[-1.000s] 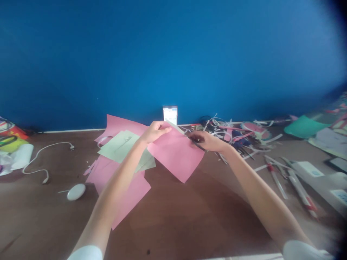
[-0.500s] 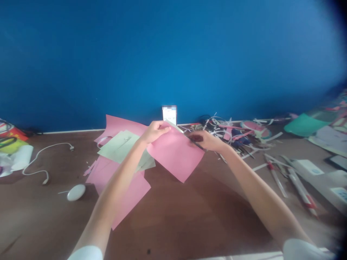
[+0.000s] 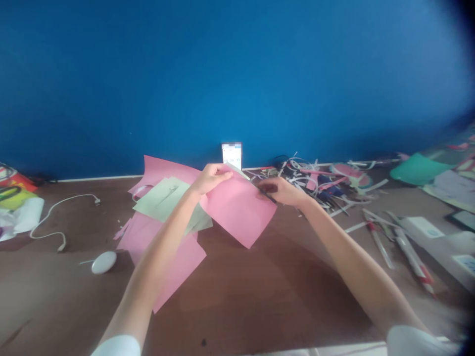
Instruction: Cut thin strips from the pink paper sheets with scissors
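Observation:
A pink sheet of paper is held up over the desk, tilted, with one corner toward me. My left hand pinches its upper left edge, thumb on top. At the sheet's right edge my right hand is closed around scissors with dark handles, partly hidden by the fingers. A pale narrow strip runs along the sheet's far edge between the hands; whether it is blade or paper is hard to tell. Under my left forearm lie a pale green sheet and another pink sheet.
A lit phone leans against the blue wall. Paper strips and scraps are heaped at the back right. Pens and a white power strip lie on the right. To the left are a white cable and a round white object.
My right hand and the scissors have shifted slightly left and up along the edge of the pink sheet. My left hand keeps its hold, with the view moving a little.

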### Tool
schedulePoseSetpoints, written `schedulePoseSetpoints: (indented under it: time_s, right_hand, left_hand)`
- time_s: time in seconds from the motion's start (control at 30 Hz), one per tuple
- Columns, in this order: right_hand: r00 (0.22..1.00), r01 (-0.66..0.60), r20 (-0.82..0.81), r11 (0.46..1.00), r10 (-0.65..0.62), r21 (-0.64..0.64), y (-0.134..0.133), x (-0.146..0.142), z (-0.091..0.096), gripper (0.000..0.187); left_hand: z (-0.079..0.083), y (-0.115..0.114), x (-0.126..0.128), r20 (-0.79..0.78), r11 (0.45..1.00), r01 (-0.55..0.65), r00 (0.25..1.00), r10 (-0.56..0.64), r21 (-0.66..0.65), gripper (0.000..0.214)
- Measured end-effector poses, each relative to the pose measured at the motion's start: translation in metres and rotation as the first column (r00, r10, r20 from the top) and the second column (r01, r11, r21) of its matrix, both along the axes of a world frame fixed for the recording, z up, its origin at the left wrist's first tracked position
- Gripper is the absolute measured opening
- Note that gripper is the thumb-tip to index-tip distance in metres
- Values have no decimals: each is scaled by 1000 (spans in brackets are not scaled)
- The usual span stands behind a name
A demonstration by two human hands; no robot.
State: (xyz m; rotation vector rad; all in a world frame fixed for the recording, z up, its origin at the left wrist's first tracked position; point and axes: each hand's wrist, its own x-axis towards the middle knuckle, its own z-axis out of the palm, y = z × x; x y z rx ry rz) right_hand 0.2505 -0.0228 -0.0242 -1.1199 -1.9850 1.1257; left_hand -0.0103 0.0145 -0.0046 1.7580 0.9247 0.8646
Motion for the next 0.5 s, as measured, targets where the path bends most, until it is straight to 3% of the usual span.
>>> schedulePoseSetpoints:
  time_s: [0.5]
  right_hand:
    - [998, 43, -41, 998, -44, -38, -4, -5, -3, 40]
  left_hand:
    - [0, 3, -4, -43, 999, -39, 998, 40, 12, 43]
